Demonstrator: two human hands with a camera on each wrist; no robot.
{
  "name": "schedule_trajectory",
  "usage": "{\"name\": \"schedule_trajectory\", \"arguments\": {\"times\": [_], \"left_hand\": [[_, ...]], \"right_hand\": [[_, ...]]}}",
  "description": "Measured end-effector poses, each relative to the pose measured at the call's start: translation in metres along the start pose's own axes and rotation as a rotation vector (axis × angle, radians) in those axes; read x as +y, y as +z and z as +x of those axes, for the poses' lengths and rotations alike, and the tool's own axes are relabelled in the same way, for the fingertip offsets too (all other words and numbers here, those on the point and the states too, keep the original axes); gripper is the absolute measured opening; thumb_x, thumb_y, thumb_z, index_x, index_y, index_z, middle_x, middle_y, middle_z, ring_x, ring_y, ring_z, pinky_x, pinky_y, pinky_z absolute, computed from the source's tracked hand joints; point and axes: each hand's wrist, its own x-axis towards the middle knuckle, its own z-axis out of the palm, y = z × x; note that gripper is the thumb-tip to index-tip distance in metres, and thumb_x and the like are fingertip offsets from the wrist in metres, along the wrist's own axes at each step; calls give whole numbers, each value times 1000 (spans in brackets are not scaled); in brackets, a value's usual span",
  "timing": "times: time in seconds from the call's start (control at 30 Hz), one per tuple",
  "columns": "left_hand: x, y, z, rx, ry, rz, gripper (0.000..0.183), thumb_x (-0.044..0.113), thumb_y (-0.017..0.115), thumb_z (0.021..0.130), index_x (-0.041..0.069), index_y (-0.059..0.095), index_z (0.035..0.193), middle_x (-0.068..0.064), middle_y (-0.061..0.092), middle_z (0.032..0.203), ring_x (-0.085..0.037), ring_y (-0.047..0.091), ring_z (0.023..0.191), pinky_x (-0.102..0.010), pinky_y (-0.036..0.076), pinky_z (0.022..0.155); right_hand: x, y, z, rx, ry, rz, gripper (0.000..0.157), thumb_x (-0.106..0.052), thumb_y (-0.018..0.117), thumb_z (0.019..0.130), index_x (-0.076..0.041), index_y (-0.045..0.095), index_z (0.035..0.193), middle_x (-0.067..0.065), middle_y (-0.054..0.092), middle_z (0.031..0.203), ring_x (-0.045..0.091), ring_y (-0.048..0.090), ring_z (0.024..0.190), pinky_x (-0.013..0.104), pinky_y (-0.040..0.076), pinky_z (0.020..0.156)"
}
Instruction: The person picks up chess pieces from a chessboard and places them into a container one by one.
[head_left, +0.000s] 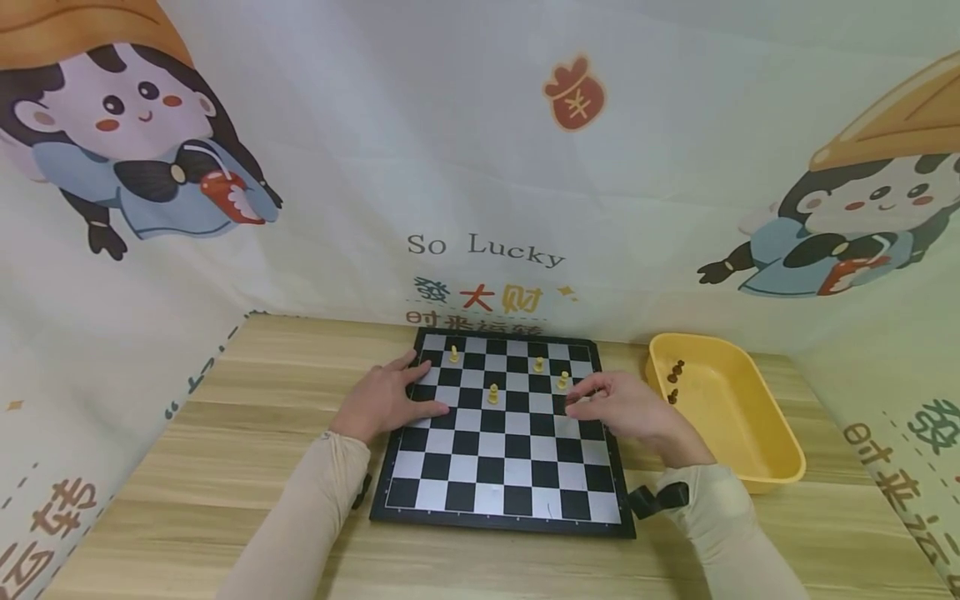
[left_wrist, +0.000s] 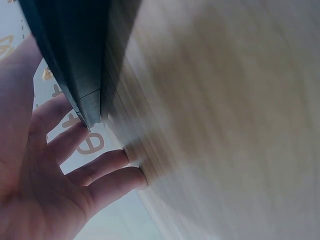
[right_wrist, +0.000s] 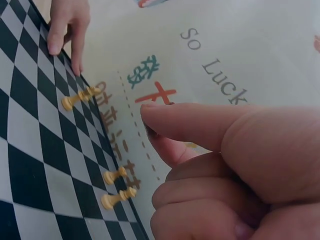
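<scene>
A black-and-white chessboard [head_left: 492, 469] lies on the table with several pale yellow chess pieces standing on its far half, among them one piece [head_left: 492, 394] near the middle. My left hand [head_left: 382, 398] rests at the board's left edge, fingers spread, with thumb and fingertips over the outer squares. In the left wrist view some of its fingers [left_wrist: 117, 182] reach down beside the board's side to the tabletop. Above the right side of the board, my right hand [head_left: 626, 408] pinches a small dark chess piece [right_wrist: 150, 131] between thumb and forefinger, mostly hidden by them.
Right of the board stands a yellow plastic tray [head_left: 731, 417] with several dark brown chess pieces [head_left: 676, 371] by its left wall. A printed cloth [head_left: 480, 167] hangs behind and along the sides of the wooden table [head_left: 225, 467].
</scene>
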Motion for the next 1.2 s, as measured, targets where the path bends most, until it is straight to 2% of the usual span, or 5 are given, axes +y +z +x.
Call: {"name": "schedule_trajectory", "arguments": {"times": [0.17,0.33,0.6,0.97,1.2], "left_hand": [[0,-1,-1,4,-1,5,92,73,68,83,19,46,154,-14,29,169,-51,35,148,-58,34,122],[1,-1,0,3,3,10,92,73,68,83,18,46,154,-14,30,168,-51,36,148,-58,34,122],[1,-1,1,-6,0,12,92,73,67,83,18,46,154,-14,30,168,-51,35,149,-58,33,123],[1,0,1,-11,-3,20,93,74,67,83,19,45,155,-14,29,168,-51,34,149,-57,34,123],[0,0,0,-9,0,26,93,74,66,83,19,45,155,-14,29,168,-52,35,148,-58,35,122]], "right_hand": [[2,-10,-3,15,26,-16,29,-23,77,90,-5,71,112,-5,57,74,12,42,63,23,36,57],[3,-21,-7,17,61,10,32,-23,74,93,-4,69,118,-5,56,69,10,36,51,21,33,46],[1,-42,-15,55,75,-6,40,-27,73,94,-3,67,125,-9,38,58,10,35,48,21,34,46],[6,-69,-24,34,19,146,42,-22,68,98,7,60,128,-14,32,51,3,26,42,17,24,43],[14,-85,-24,53,20,119,39,-23,65,100,3,58,129,-17,59,66,3,27,43,18,27,44]]}}
